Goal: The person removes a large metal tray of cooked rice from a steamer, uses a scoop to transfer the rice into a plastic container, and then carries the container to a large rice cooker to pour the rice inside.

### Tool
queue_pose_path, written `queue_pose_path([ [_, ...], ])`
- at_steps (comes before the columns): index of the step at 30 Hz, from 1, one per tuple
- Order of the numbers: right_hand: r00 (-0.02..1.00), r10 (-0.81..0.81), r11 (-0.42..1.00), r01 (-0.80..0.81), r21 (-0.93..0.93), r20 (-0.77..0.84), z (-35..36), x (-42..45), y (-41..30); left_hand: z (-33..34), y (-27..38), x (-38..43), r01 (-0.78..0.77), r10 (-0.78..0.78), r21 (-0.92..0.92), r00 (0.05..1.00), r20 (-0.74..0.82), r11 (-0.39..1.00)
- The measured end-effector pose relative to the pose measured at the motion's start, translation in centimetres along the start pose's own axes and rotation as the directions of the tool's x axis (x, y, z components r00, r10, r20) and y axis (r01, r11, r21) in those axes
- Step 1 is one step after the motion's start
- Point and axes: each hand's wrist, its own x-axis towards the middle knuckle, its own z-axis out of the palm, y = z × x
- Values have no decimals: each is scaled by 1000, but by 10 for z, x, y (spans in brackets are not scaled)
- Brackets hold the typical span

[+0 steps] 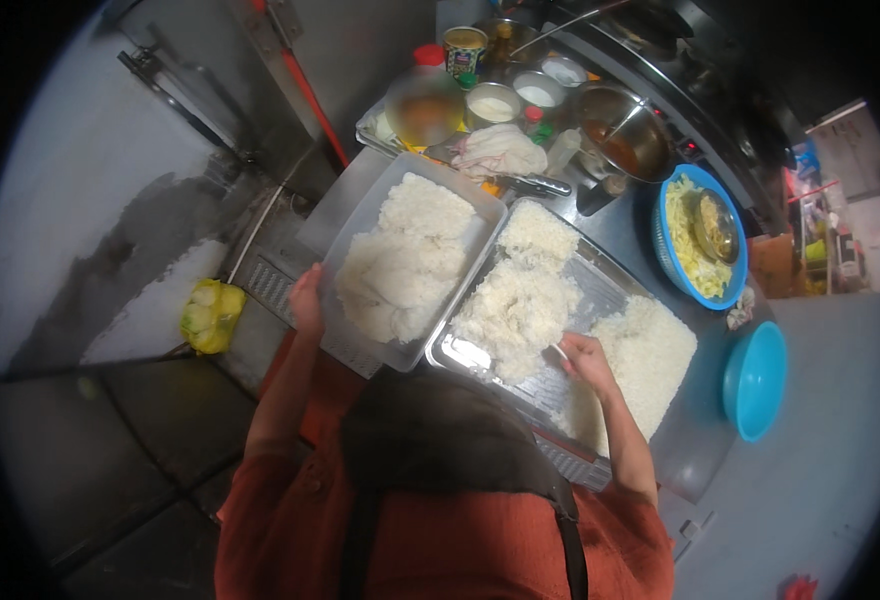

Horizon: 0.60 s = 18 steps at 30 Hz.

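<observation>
My left hand [308, 300] grips the left wall of a translucent plastic tub [476, 214] that holds a large mass of cooked white rice [410, 259]. To the tub's right lies a shallow metal tray [590, 271], with rice heaped along its left part and a thick layer of rice [650, 360] on its right. Over the tray, my right hand [582, 360] holds the pale handle of a utensil [559, 350] at the edge of the middle rice heap [518, 311]. The utensil's far end cannot be seen against the rice.
Behind the tub are a crumpled cloth [501, 152], metal bowls [494, 103] and a large steel bowl of reddish sauce [620, 135]. A blue basket [740, 247] of cut cabbage and a turquoise bowl [756, 382] stand at the right. A yellow bag [213, 316] lies at the left.
</observation>
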Motion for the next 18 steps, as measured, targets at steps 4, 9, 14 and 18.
queue_pose_path([
  [4, 999, -2, 999, 1, -32, -34, -1, -33, -20, -6, 3, -1, -63, 55, 239, 998, 43, 969],
  [9, 1000, -22, 1000, 21, -21, -20, 6, -39, -63, -10, -7, 4, 4, -6, 89, 1000, 27, 996],
  [14, 999, -14, 999, 12, -40, -40, 64, 2, -122, -12, -14, 6, 12, -11, 72, 1000, -21, 997],
  [18, 998, -26, 999, 28, -23, 63, 103, 62, -134, -7, -14, 7, -76, 74, 39, 997, 37, 996],
])
